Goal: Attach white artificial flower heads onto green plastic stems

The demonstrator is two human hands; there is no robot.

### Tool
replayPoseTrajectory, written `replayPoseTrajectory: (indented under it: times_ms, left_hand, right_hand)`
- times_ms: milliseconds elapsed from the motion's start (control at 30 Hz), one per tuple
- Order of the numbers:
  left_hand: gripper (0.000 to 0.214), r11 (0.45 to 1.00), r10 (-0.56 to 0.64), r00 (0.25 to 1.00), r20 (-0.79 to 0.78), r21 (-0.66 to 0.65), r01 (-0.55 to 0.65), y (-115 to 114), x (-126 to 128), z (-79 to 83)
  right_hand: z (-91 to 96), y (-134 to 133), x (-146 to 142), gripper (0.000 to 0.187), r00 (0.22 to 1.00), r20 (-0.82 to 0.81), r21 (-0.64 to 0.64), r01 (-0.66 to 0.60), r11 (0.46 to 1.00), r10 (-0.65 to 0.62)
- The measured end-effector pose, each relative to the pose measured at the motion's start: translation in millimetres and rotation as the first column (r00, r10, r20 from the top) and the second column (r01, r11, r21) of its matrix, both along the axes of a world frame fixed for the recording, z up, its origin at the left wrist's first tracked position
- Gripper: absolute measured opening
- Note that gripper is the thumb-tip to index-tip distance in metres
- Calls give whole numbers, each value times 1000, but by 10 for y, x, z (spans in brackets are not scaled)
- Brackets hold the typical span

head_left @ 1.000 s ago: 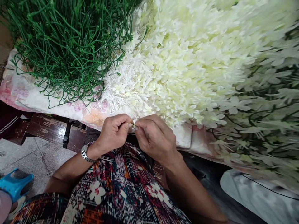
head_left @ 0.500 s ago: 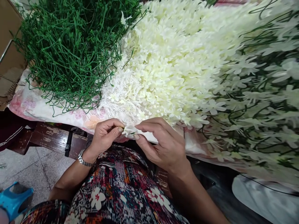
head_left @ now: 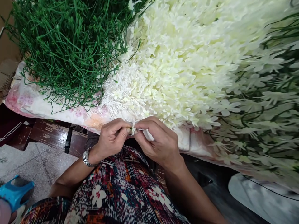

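A small white artificial flower (head_left: 133,130) is pinched between my two hands at the table's near edge, mostly covered by the fingertips. My left hand (head_left: 114,135), with a metal watch on its wrist, grips it from the left between thumb and forefinger. From the right, my right hand (head_left: 157,138) pinches it with thumb and forefinger. Just beyond the hands lie thin white stamen threads (head_left: 123,90) and a broad heap of cream-white petals (head_left: 182,71).
Green plastic stems (head_left: 70,53) are piled at the back left. White flowers on green stems (head_left: 263,109) spread along the right. A floral cloth (head_left: 58,110) covers the table. Below are a brown wooden bench (head_left: 51,137) and a blue plastic object (head_left: 16,193).
My hands have come closer together, the left moving to the right. The white flower, more visible before, is now largely hidden between the fingertips. The view has shifted slightly.
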State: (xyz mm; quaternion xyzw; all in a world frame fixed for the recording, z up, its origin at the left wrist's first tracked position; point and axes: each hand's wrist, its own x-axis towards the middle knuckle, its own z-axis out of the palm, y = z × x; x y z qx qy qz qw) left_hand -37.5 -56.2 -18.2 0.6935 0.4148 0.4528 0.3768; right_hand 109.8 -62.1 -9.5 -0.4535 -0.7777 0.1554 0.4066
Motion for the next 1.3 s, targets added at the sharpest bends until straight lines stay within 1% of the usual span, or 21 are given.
replayPoseTrajectory:
  times_ms: [100,267,333,400,433,500,567,633,700,733,800,867,967,1033,1100,1167,1300]
  left_hand:
    - [9,1000,14,1000,-7,-5,-14,15,19,-24]
    - [13,998,38,999,4,-49,-38,40,20,-38]
    - [14,996,43,999,3,-82,-43,49,10,-41]
    - [14,988,42,999,26,-151,-37,54,-11,-51]
    - [13,978,43,997,69,-206,-28,54,-25,-57]
    - [11,942,78,971,227,-335,2,48,-58,-65]
    - [12,895,154,906,395,-444,41,31,-88,-54]
    - [14,866,220,851,476,-497,54,2,-104,-16]
    - [16,859,243,831,501,-509,56,-36,-102,48]
    - [16,864,240,825,512,-501,59,-59,-96,84]
    - [14,882,210,813,544,-464,82,-106,-85,148]
    - [14,898,165,801,576,-423,119,-151,-84,185]
    - [14,898,122,768,629,-399,185,-201,-110,167]
    - [13,888,127,742,658,-409,210,-222,-136,114]
    - [13,880,147,735,662,-427,208,-240,-156,51]
    - [12,882,160,757,634,-436,178,-259,-168,-2]
    - [6,906,150,865,478,-417,73,-299,-189,-58]
  right_hand:
    - [-38,26,-21,13,1000,-4,11,14,1000,-14]
    - [-103,56,-89,13,999,-27,48,39,998,-37]
    - [-107,64,-101,13,999,-22,55,36,998,-35]
    - [-80,68,-81,14,1000,-5,51,7,999,-7]
    - [-55,67,-57,15,1000,2,41,-9,999,9]
    - [8,54,14,18,1000,-6,25,-3,1000,3]
    - [69,25,96,19,997,-44,24,58,998,-57]
    - [104,-16,154,18,995,-60,7,85,996,-85]
    - [107,-60,165,20,998,-40,-42,57,998,-58]
    - [99,-79,152,23,999,-27,-68,39,997,-41]
    - [69,-109,102,27,1000,-15,-109,15,994,-17]
    - [36,-129,45,22,999,-33,-125,-8,992,3]
    - [1,-152,-8,14,996,-75,-117,-53,992,44]
    - [-6,-168,-14,15,995,-76,-88,-64,994,58]
    - [1,-183,-14,16,996,-34,-53,-83,995,81]
    - [20,-192,-27,17,991,39,-15,-131,991,131]
    - [71,-187,-118,18,958,163,54,-247,967,236]
